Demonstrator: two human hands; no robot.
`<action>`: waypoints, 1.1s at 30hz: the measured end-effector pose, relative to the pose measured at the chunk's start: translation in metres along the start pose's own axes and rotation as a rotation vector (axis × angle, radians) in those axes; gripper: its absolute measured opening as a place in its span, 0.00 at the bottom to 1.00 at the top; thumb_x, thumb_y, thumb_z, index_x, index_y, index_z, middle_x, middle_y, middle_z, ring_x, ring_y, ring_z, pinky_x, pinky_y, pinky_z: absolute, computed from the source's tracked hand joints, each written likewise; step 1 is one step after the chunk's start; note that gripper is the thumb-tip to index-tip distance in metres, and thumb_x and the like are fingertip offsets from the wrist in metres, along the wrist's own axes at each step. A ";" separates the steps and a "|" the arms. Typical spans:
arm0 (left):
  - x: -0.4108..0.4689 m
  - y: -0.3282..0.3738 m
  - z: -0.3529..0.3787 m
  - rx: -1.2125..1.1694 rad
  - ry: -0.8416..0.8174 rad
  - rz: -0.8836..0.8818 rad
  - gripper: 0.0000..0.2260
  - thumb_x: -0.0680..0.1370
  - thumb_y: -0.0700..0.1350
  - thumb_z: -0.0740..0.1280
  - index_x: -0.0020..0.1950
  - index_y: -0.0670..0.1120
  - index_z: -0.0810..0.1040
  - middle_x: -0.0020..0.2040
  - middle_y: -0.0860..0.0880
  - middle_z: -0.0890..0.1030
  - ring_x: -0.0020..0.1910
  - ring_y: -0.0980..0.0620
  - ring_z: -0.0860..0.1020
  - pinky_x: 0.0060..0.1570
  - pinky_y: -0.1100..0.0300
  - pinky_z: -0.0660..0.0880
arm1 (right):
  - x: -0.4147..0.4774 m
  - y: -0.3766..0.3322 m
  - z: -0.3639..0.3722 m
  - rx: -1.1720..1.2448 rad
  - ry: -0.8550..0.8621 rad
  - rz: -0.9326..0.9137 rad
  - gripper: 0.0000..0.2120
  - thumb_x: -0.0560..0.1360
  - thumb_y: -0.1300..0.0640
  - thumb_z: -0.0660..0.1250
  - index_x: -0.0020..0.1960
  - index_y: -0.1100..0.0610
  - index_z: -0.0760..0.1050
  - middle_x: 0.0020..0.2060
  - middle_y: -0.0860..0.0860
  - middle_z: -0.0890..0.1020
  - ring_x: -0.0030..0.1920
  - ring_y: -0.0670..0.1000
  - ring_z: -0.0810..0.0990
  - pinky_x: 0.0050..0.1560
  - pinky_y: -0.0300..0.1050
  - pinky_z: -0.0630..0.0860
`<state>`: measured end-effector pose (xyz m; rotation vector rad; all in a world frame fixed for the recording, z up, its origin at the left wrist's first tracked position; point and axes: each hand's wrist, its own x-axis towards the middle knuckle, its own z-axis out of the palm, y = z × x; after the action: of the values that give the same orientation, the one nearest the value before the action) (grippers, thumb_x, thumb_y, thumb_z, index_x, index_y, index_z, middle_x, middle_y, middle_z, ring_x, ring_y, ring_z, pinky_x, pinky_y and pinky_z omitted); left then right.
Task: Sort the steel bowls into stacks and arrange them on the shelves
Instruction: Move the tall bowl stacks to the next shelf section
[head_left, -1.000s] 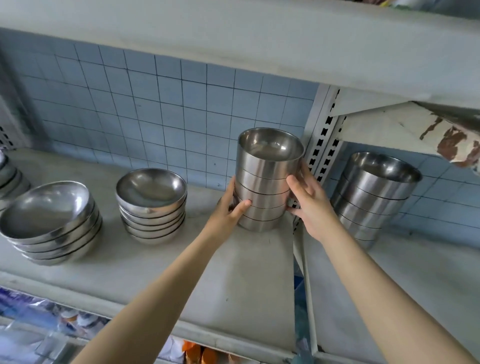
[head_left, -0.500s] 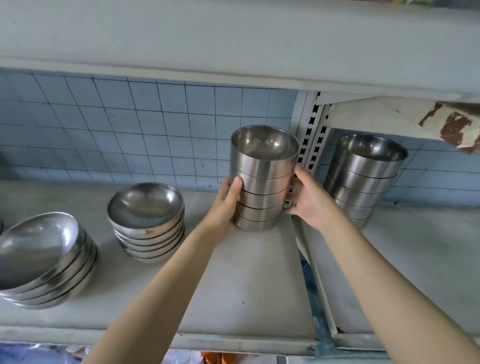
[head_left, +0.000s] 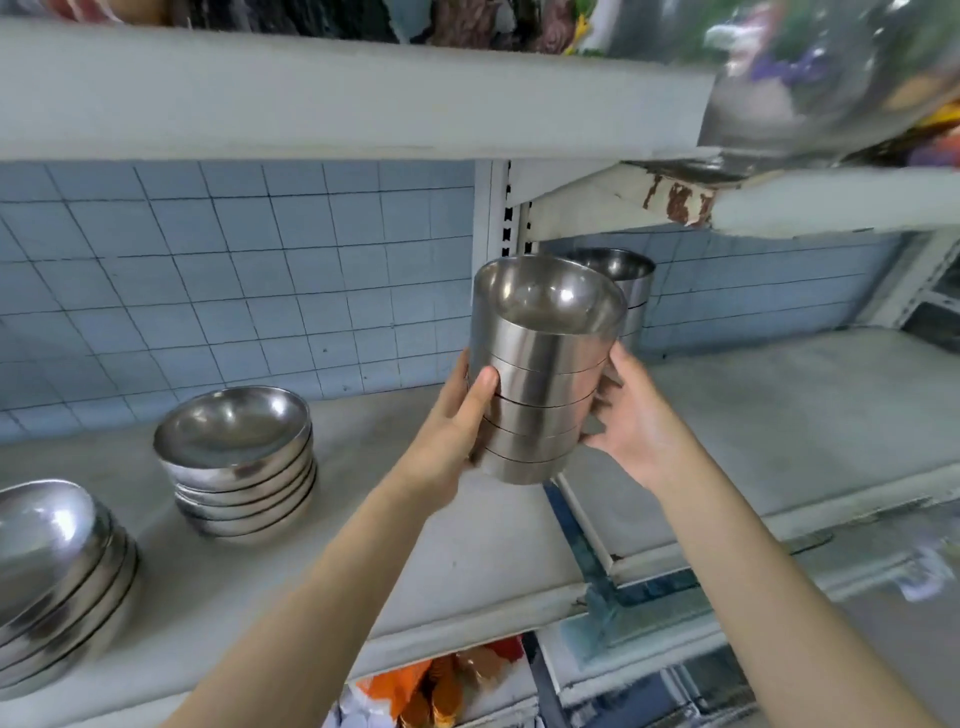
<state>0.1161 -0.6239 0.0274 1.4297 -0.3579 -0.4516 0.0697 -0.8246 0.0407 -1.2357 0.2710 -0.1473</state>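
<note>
Through the head camera, I am lifting the tall stack of straight-sided bowls (head_left: 540, 374) off the left shelf (head_left: 467, 545). A moment ago it was standing there against the slotted upright (head_left: 506, 218). Now it is hanging in the air and tilting toward me, and its base looks clear of the board. My left hand (head_left: 457, 431) is gripping its left side with the thumb across the rims. My right hand (head_left: 639, 431) is cupping the opposite side, so both are clamped on it. A matching stack (head_left: 623, 280) is standing behind on the right shelf (head_left: 779, 415), and I judge I am carrying mine there to join it. The stack of rounded bowls (head_left: 239, 457) is staying put at left.
</note>
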 end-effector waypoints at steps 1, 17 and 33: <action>0.000 -0.003 0.009 0.005 -0.020 -0.010 0.39 0.69 0.72 0.63 0.78 0.67 0.54 0.76 0.60 0.66 0.72 0.54 0.67 0.70 0.43 0.66 | -0.006 -0.002 -0.009 -0.004 0.018 0.000 0.34 0.69 0.35 0.66 0.72 0.47 0.71 0.60 0.46 0.82 0.61 0.50 0.79 0.62 0.65 0.73; 0.087 -0.045 0.263 -0.078 0.019 -0.175 0.43 0.69 0.71 0.62 0.79 0.52 0.56 0.73 0.37 0.69 0.71 0.38 0.69 0.61 0.48 0.71 | -0.005 -0.088 -0.251 -0.089 0.068 0.009 0.27 0.67 0.35 0.66 0.63 0.44 0.76 0.56 0.48 0.82 0.57 0.53 0.78 0.58 0.62 0.73; 0.215 -0.060 0.273 -0.102 0.308 -0.152 0.38 0.64 0.72 0.67 0.59 0.43 0.70 0.37 0.51 0.72 0.32 0.56 0.72 0.45 0.60 0.77 | 0.147 -0.099 -0.285 -0.017 -0.058 0.091 0.10 0.76 0.38 0.65 0.52 0.41 0.80 0.54 0.52 0.82 0.55 0.56 0.78 0.60 0.63 0.73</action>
<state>0.1615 -0.9721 -0.0077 1.4062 0.0214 -0.3594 0.1331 -1.1534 0.0301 -1.2403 0.2782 -0.0309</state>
